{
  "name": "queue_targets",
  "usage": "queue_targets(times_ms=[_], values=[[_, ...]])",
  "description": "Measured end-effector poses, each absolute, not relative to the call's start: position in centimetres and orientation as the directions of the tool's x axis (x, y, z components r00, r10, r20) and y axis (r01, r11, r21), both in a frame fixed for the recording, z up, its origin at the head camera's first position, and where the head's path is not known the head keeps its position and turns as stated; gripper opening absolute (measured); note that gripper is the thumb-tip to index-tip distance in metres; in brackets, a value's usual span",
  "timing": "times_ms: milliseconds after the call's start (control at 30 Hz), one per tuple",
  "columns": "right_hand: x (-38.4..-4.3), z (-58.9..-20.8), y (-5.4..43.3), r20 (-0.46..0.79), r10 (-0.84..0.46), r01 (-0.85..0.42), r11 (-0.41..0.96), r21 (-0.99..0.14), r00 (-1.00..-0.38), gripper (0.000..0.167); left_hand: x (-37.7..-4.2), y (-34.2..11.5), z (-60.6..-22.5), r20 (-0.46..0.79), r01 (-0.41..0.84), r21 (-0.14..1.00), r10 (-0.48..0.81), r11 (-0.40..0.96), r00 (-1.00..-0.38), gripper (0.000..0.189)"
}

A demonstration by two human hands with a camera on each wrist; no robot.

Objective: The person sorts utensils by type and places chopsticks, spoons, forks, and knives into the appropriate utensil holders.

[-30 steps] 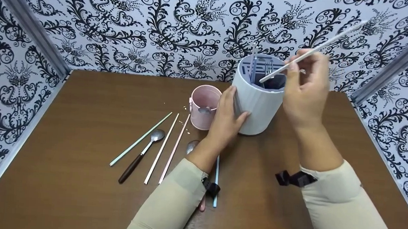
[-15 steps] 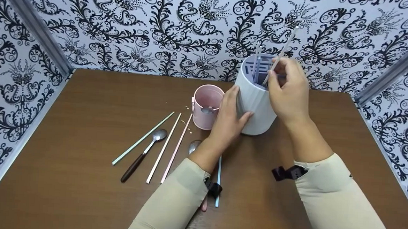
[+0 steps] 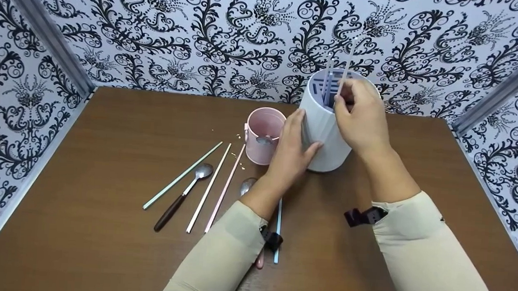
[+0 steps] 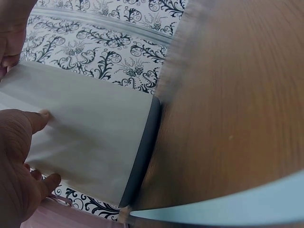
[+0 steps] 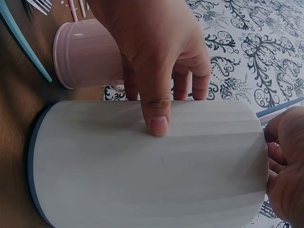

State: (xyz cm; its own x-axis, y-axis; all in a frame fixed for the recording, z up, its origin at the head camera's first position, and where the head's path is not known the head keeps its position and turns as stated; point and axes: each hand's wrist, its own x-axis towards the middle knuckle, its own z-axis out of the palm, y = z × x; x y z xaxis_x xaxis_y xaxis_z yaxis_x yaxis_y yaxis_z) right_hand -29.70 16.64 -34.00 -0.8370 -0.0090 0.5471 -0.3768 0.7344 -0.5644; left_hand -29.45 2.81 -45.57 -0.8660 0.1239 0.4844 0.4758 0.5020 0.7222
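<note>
Left hand (image 3: 288, 153): fingers spread, fairly straight, pressing side of white rounded utensil holder (image 3: 323, 142). Right hand (image 3: 363, 117): at rim, pinching slim pale chopstick (image 3: 349, 63), slightly tilted.

Left arm (image 3: 222, 250) in from near edge, slanting far-right. Left hand (image 3: 290, 149) mid-scene, left thumb (image 3: 312, 152) spread wide of the left fingers (image 3: 294, 123), which point far. Right arm (image 3: 430, 256) in from near right, angled far-left. Right hand (image 3: 363, 115) farther and right of the left one, right thumb (image 3: 341, 109) pinching against the forefinger. Hands near each other, apart.
</note>
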Motion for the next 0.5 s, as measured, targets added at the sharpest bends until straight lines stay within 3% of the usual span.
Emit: queue_targets(times_ms=[500], values=[[-29.93,-33.71,16.20,0.488,-0.025,-0.309,0.802,-0.511,-0.872,0.028,-29.51,2.76,-45.53,0.484,0.474,0.713,0.127,0.517,-0.866,0.081]])
